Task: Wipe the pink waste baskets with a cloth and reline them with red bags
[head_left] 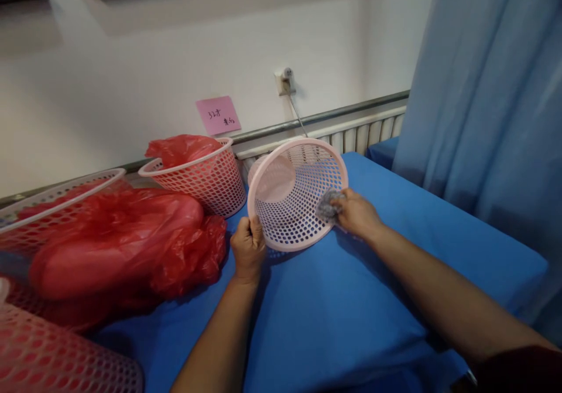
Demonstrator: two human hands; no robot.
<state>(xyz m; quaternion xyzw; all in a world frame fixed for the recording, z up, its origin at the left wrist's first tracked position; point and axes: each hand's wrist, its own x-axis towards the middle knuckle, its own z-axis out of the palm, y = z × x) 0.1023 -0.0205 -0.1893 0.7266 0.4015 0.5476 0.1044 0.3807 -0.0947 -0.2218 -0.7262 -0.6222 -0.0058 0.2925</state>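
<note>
A pale pink plastic wastebasket (302, 243) with a mesh of holes lies tipped on its side on the blue-covered table (395, 311), its mouth toward me. My left hand (248, 243) grips the left edge of its rim, thumb on top. In my right hand (353, 211) is a crumpled grey cloth (329, 205), held at the right side of the rim, against the inner wall. The fingertips under the cloth are partly hidden.
On the left stand more pink baskets (223, 185) with red plastic bags, and a bulging red bag (118, 252) lies among them. Behind the table run a radiator (375, 132) and a wall socket (285, 82) with a plug. A blue curtain (478, 88) hangs at right.
</note>
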